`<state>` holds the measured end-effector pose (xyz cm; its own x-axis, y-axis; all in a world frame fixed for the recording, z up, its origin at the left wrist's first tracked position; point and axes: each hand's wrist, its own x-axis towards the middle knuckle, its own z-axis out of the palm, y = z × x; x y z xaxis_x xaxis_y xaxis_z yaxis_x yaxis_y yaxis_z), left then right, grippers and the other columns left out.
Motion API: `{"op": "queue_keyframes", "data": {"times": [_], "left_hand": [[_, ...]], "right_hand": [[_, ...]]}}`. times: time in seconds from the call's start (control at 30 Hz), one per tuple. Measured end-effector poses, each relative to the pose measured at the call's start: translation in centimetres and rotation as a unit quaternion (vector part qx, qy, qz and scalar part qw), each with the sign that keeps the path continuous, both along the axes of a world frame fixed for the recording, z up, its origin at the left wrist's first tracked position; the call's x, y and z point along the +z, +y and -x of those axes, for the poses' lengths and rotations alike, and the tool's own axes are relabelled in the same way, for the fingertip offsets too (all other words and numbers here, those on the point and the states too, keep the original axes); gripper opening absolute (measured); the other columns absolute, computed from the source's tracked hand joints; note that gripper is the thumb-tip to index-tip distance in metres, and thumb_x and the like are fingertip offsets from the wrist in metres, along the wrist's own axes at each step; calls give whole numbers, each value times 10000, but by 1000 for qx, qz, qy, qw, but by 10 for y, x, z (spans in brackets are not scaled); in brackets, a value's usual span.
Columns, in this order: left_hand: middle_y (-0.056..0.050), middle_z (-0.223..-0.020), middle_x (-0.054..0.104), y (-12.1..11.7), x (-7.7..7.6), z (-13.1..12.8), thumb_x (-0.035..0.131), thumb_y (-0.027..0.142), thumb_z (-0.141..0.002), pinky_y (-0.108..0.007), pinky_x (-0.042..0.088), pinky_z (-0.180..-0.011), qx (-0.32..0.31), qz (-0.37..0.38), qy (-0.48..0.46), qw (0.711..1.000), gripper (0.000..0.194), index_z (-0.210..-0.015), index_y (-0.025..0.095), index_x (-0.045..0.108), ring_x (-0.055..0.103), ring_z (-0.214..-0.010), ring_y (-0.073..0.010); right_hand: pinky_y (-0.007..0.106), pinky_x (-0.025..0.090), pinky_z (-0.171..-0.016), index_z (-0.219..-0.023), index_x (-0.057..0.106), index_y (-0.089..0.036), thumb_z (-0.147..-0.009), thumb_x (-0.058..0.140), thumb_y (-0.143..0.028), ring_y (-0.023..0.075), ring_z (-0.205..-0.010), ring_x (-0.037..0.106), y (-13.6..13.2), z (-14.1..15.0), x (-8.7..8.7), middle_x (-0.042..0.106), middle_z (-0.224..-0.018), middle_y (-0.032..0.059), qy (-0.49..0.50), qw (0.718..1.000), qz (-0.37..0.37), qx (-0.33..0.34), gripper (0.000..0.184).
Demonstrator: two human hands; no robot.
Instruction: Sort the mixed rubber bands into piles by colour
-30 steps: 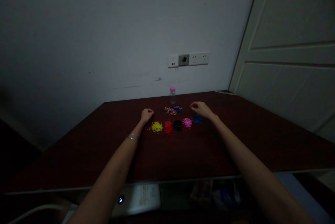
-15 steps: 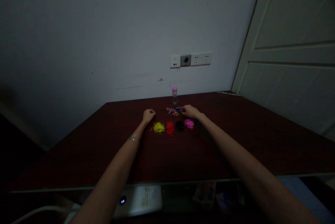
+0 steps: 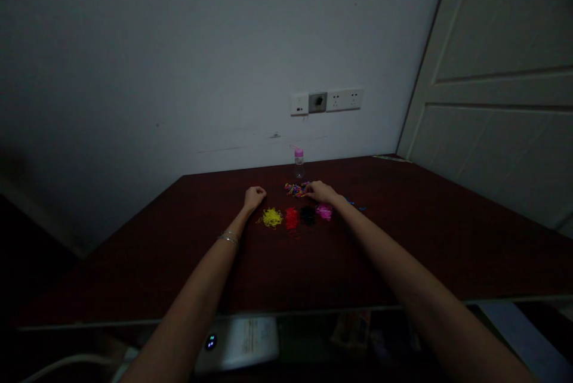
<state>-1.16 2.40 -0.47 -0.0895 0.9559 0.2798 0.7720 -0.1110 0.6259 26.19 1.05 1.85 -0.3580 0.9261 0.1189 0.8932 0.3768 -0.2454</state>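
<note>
My right hand reaches over the right side of a mixed pile of small colourful rubber bands. Its fingertips are pressed together at the pile; what they hold, if anything, is too small to make out. My left hand rests on the table left of the pile, fingers curled closed, and nothing shows in them. In front lie sorted heaps of bands: yellow, red, black and pink. A few blue bands show beyond my right forearm, which partly hides them.
A small clear bottle with a pink cap stands behind the mixed pile. The dark red table meets a wall with sockets. A white device with a lit display sits below the front edge.
My right hand has shifted slightly left and toward me over the mixed pile. Blue bands beyond the right forearm now show more clearly. My left hand has stayed put.
</note>
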Motion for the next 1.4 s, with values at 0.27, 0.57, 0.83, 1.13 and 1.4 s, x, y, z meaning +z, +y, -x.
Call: {"op": "queue_keyframes", "data": {"times": [0.27, 0.57, 0.83, 1.13, 1.4], "left_hand": [[-62, -782, 696, 0, 0, 0, 576, 160, -672, -218, 435, -709, 1, -7, -5, 1000, 141, -725, 143, 706, 614, -746, -163], [-74, -793, 692, 0, -1, 0, 558, 172, -699, -220, 427, -681, 2, -4, 16, 1000, 176, -785, 126, 704, 611, -733, -159], [-71, -783, 691, 0, -2, 1, 567, 174, -699, -218, 434, -695, -4, -12, 11, 1000, 171, -777, 120, 710, 611, -730, -155], [-79, -806, 696, 1, -2, 0, 561, 161, -705, -213, 433, -700, 0, -8, 24, 1000, 189, -804, 110, 715, 617, -745, -154], [-74, -799, 695, -1, -1, -1, 567, 152, -698, -218, 435, -702, 3, -8, 16, 1000, 181, -795, 115, 715, 615, -740, -155]], "right_hand": [[221, 408, -668, -933, 643, -230, -811, 527, -280, 176, -870, 594, 2, 3, 0, 651, -983, 55, -5, 1000, 6, -14, 176], [225, 389, -636, -912, 618, -194, -818, 480, -249, 187, -865, 589, 8, 1, -8, 643, -971, 72, 1, 1000, 0, -2, 176], [208, 375, -610, -907, 620, -180, -826, 477, -208, 152, -779, 583, 0, -5, -4, 653, -905, 61, 49, 999, -1, 4, 167], [231, 385, -645, -923, 609, -194, -810, 524, -250, 190, -883, 583, 2, 1, -5, 638, -987, 72, 6, 1000, -4, 6, 152], [255, 396, -666, -944, 599, -184, -833, 454, -233, 203, -880, 584, 4, 3, -7, 627, -1010, 97, -19, 1000, 3, 4, 188]]}}
